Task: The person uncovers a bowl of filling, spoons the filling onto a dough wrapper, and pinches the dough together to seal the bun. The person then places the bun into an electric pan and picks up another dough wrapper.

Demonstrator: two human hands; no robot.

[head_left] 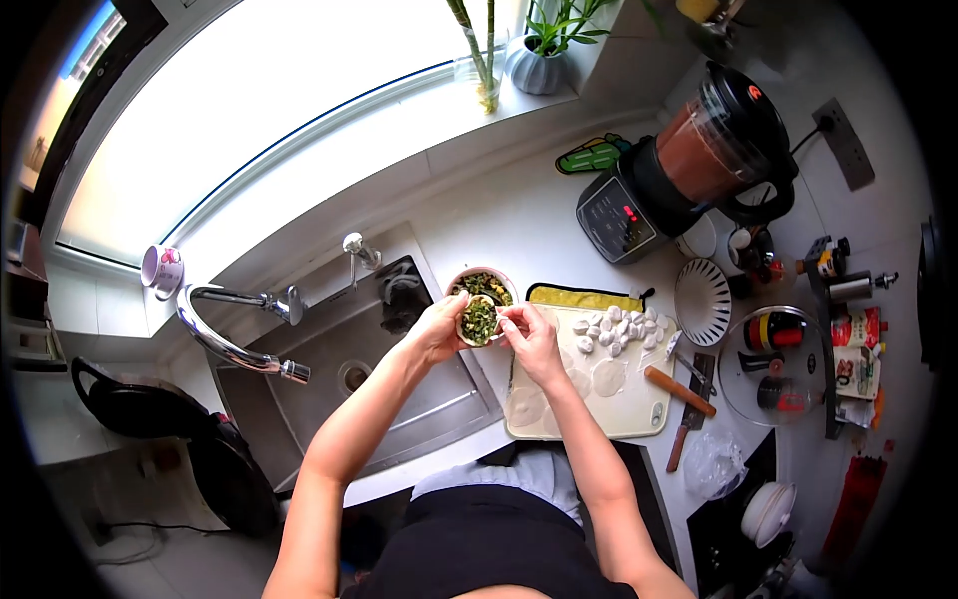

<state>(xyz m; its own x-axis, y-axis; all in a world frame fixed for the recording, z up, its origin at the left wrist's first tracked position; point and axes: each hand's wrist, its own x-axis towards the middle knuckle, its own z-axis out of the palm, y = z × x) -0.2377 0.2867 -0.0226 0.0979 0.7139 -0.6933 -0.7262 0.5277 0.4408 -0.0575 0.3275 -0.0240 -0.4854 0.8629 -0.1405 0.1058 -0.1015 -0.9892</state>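
Left hand is cupping the wrapper; right hand is pinching its edge; centring the filling is probably helping.

The single head-worn camera looked forward and steeply down over the black top, at close range; its wide, curved field placed the left hand and right hand near centre, the window uppermost.

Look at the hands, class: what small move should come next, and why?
Probably folding the dough round over its filling and pressing the edges together: it lies open in the left hand, heaped with green filling, and the right hand is at its edge.
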